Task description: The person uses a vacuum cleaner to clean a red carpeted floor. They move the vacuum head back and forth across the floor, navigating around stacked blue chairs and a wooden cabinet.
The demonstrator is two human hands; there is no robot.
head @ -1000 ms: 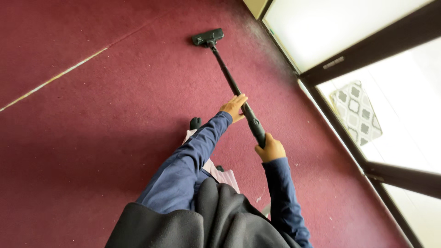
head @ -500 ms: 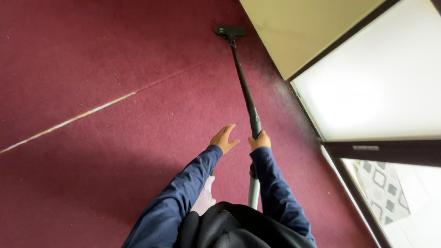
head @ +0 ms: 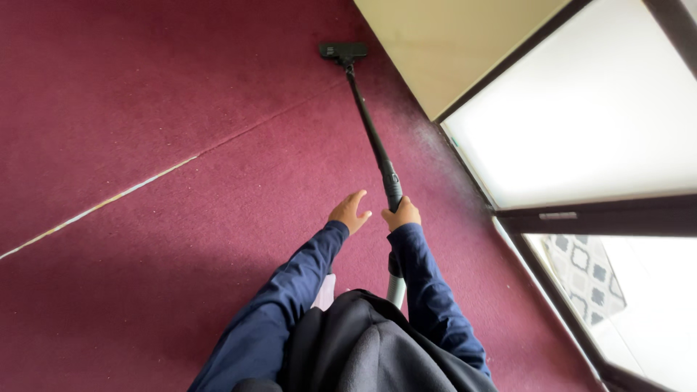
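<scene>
Gripping the black vacuum wand (head: 372, 138) near its lower end, our right hand (head: 401, 215) is closed around the tube, while our left hand (head: 349, 212) hangs just beside it at nine o'clock, fingers loosely spread and holding nothing. We judge that we are mid-stroke, with the wand stretched far out in front of us. The wand's long axis runs from our hands up toward eleven o'clock, and it points away from us, ending in the flat floor head (head: 343, 51) that rests on the dark red carpet (head: 145, 109). The head sits crosswise to the wand, close to the foot of the cream wall (head: 450, 43) at one o'clock. We think the next stroke calls for a steady one-handed hold, or for the left hand to come onto the tube, keeping the head flat and clear of the wall. A pale seam line (head: 123, 196) crosses the carpet at nine o'clock. Frosted glass panels (head: 581, 123) in a dark frame (head: 595, 216) lie at three o'clock, and a patterned mat (head: 584, 279) shows through the lower pane.
</scene>
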